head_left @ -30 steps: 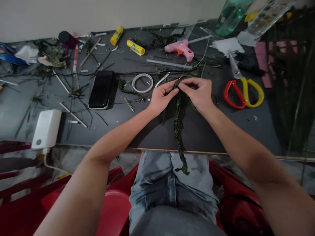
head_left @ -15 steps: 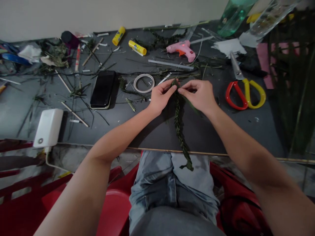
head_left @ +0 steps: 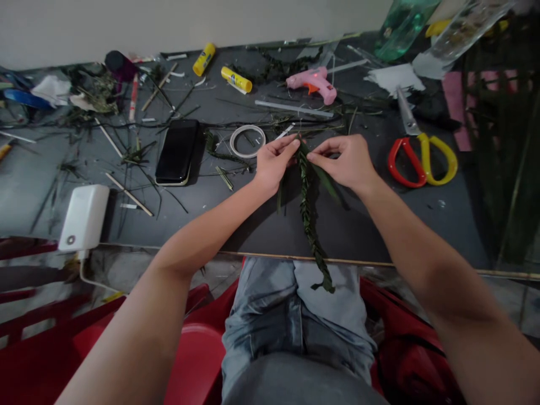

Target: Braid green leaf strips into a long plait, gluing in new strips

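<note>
Braided strip [head_left: 306, 211], top pinched in both hands [head_left: 271, 165], has its tail farther right than a second ago.

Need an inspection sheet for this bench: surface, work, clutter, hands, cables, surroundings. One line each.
Surface: dark table, strewn with strips and scraps.
Work: green braid, lower end hanging past the table's front edge; loose leaf strip near its top.
Clutter: phone, tape roll, yellow glue sticks, pink glue gun with red light showing, scissors.
Hands: left hand pinches the braid's top; right hand has fingers at the leaf strip, grip unclear.
Cables: white cable from white power bank, off front edge; others hard to tell from strands.
Surroundings: pale wall behind; red chairs.
</note>
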`<state>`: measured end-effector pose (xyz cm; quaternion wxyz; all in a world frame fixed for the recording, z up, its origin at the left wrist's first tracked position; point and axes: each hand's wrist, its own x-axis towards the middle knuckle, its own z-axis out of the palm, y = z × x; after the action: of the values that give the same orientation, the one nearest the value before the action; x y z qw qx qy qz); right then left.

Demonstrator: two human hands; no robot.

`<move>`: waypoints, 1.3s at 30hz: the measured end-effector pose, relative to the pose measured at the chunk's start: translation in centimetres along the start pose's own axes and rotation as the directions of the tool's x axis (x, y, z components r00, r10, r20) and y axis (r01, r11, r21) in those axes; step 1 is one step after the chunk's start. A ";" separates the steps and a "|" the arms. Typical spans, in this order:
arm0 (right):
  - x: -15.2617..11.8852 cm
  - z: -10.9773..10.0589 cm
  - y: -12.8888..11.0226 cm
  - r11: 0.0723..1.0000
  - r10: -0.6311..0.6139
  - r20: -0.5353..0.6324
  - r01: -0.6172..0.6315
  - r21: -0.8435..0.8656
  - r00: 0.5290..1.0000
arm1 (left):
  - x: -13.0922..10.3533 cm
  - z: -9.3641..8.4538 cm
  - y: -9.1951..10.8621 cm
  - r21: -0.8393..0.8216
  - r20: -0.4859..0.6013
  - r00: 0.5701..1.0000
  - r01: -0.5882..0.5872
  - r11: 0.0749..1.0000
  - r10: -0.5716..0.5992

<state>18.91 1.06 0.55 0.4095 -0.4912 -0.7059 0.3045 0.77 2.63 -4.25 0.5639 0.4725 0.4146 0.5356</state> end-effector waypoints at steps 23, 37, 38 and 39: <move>-0.5 1.5 0.0 0.998 -0.036 -0.131 0.043 0.052 0.991 | 0.3 -0.7 1.2 0.240 0.076 0.973 -0.229 0.943 0.217; -0.4 1.0 -0.5 0.997 0.001 -0.029 -0.004 -0.081 1.000 | 0.4 0.0 0.5 0.225 0.015 0.986 -0.167 0.960 0.168; -0.3 1.0 -0.4 0.998 0.013 -0.022 -0.015 -0.062 1.000 | 0.5 0.0 0.3 0.217 0.007 0.987 -0.161 0.963 0.164; -0.2 1.0 -0.4 0.999 0.027 -0.018 -0.028 -0.041 0.999 | 0.5 0.0 0.2 0.210 -0.003 0.987 -0.155 0.965 0.159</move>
<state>17.89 0.69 0.29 0.4011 -0.5117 -0.7018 0.2911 0.81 3.15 -4.05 0.4627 0.5553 0.4355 0.5365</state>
